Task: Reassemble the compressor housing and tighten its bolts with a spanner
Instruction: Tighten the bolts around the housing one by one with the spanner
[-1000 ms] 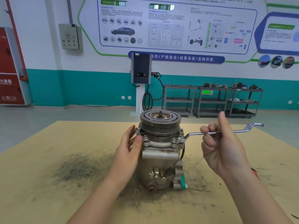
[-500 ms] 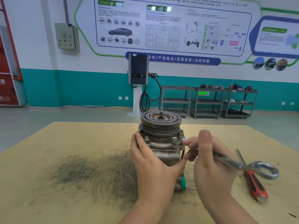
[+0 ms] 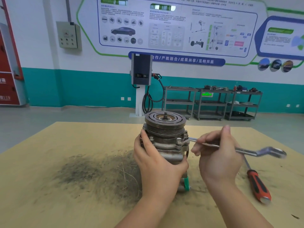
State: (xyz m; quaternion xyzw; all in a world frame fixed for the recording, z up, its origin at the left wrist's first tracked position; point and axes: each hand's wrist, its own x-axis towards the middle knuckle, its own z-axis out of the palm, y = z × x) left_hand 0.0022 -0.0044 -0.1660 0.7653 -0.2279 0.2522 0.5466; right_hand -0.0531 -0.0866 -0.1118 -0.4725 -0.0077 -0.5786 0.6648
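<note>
Left hand (image 3: 158,160) around compressor (image 3: 165,139); right hand (image 3: 218,155) on spanner (image 3: 243,151)

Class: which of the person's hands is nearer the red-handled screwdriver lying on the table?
Right. The right hand holds the spanner just left of the screwdriver; the left hand holds the compressor, farther away.

- One head-worn wide-angle view looks forward and slightly down across the desk (image 3: 49,162).
- It sits close above the forearms, with the far wall (image 3: 41,46) and shelving carts (image 3: 212,102) visible beyond.
</note>
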